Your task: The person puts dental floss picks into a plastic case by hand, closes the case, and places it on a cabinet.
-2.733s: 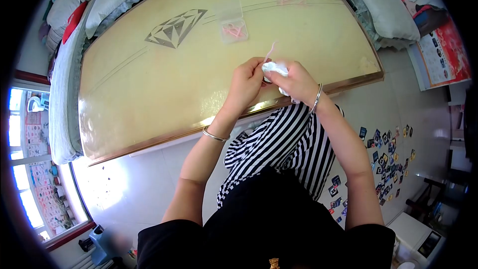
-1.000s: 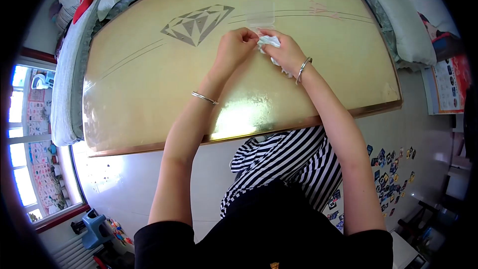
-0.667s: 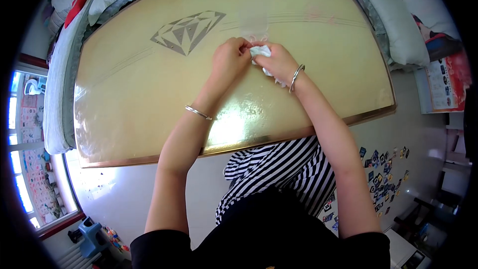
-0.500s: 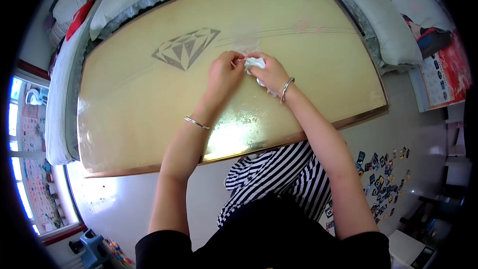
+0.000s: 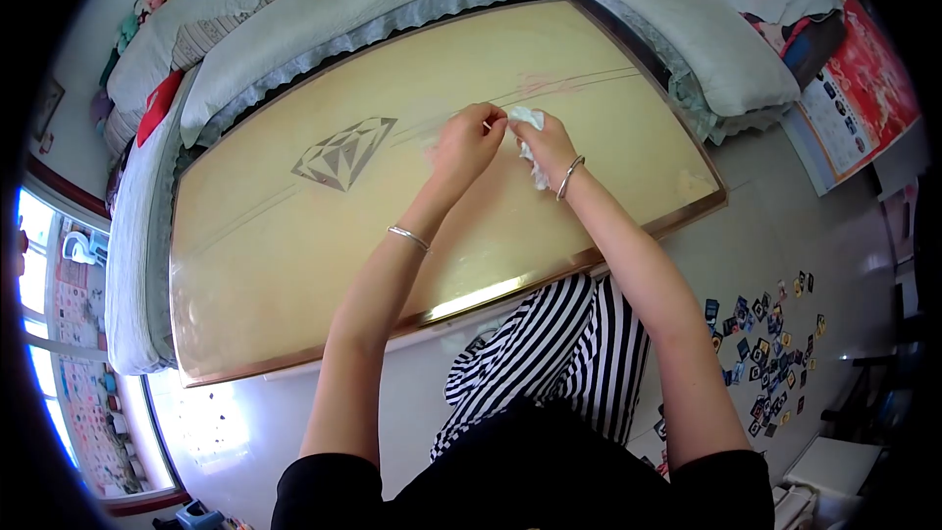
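My right hand is closed around a crumpled white tissue, part of which hangs below the fingers. Close beside it, my left hand has its thumb and fingertips pinched together near the tissue's edge. Whatever lies in that pinch, if anything, is too small to make out. Both hands are over the middle of a yellowish tabletop with a grey diamond design. Faint pink marks show on its surface beyond my right hand.
A sofa with pale covers borders the table's far side and both ends. Many small cards lie scattered on the floor at right. A red printed box stands at the far right. My striped trousers are against the near table edge.
The camera view has shifted and turned, so the table appears rotated. My hands stay close together and appear slightly farther right, with the tissue still in my right hand.
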`<state>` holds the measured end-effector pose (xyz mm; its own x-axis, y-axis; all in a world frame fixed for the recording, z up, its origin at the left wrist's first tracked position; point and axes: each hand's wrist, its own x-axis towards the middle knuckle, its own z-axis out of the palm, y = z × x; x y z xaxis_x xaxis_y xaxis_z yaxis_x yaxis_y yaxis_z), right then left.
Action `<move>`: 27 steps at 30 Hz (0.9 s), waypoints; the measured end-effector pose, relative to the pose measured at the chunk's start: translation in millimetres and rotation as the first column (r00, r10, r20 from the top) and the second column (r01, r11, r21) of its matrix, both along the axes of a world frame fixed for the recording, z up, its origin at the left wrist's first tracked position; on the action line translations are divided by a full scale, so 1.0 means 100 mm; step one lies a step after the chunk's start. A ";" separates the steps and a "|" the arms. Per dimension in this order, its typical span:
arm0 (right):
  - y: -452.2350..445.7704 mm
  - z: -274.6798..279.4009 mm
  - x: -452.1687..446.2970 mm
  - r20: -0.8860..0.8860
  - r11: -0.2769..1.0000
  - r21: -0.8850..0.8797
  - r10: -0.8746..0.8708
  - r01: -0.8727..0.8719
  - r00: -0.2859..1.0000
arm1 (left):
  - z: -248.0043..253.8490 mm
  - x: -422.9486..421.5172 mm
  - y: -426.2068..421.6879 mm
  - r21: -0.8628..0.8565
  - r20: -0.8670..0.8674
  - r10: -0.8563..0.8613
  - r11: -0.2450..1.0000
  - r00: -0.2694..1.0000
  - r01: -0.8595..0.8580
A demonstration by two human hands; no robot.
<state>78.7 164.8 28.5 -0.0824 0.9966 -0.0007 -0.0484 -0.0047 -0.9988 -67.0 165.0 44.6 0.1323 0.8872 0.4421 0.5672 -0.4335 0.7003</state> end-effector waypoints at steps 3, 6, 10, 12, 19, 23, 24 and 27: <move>0.12 0.05 0.22 -0.021 0.998 -0.042 -0.055 0.054 0.998 | -0.18 0.19 0.34 -0.088 0.113 -0.088 0.991 0.990 0.098; 0.29 0.05 0.42 -0.001 0.996 -0.059 -0.073 0.073 0.997 | -0.30 0.32 0.64 -0.104 0.061 -0.057 0.993 0.996 0.063; 0.53 -0.03 0.60 0.058 0.995 -0.077 -0.063 0.067 0.996 | -0.42 0.43 0.98 -0.094 -0.067 -0.018 0.996 0.998 0.011; 0.64 -0.07 0.65 0.086 0.995 -0.068 -0.068 0.074 0.994 | -0.46 0.45 1.12 -0.016 -0.270 0.013 1.000 0.963 -0.018; 0.97 -0.32 0.72 0.196 0.998 -0.037 -0.042 0.050 0.980 | -0.50 0.57 1.36 -0.093 -0.463 0.008 0.994 0.886 -0.058; 0.97 -0.34 0.72 0.204 0.999 -0.035 -0.022 0.030 0.979 | -0.52 0.59 1.47 -0.159 -0.548 -0.038 0.985 0.835 -0.060; 0.96 -0.36 0.71 0.182 0.999 -0.036 -0.025 0.032 0.983 | -0.54 0.58 1.48 -0.122 -0.549 -0.020 0.991 0.836 -0.056; 0.98 -0.42 0.69 0.194 0.999 -0.011 -0.042 0.045 0.980 | -0.54 0.58 1.49 -0.104 -0.561 -0.028 0.994 0.827 -0.037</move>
